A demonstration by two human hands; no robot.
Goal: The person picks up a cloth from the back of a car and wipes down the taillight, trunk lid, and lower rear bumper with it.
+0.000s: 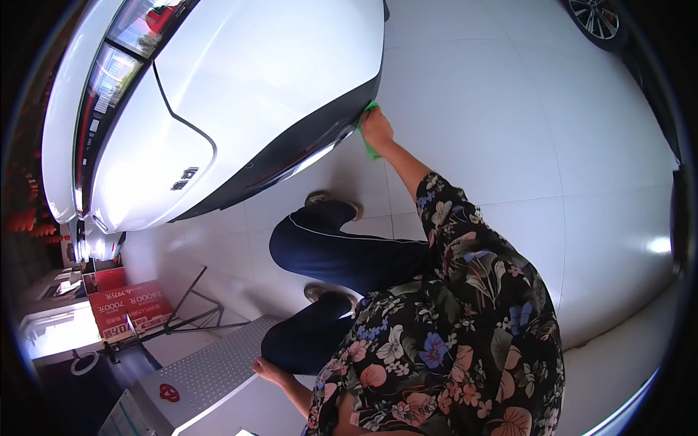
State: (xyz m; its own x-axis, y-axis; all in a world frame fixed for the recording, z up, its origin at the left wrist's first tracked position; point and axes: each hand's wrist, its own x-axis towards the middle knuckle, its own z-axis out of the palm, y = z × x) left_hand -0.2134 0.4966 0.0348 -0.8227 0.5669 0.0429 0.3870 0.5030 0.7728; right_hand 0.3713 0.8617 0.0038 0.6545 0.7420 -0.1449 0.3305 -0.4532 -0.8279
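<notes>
My right hand (pixel 377 129) is closed around a green cloth (pixel 372 149) and presses it to the dark lower bumper (pixel 313 142) of a white car (pixel 269 65). Part of the cloth sticks out above and below the fingers. My left hand (pixel 270 370) hangs low beside my bent knee, its fingers curled, with nothing visible in them. A grey perforated panel (pixel 211 367) lies just beyond that hand. Both my legs are bent in a squat close to the car's end.
Pale floor tiles (pixel 472 131) spread around me. Another car's wheel (pixel 596 18) is at the upper right. At the lower left are a red sign (pixel 131 309) with white writing, a black metal frame (pixel 196 305) and a red object (pixel 169 392) on the perforated panel.
</notes>
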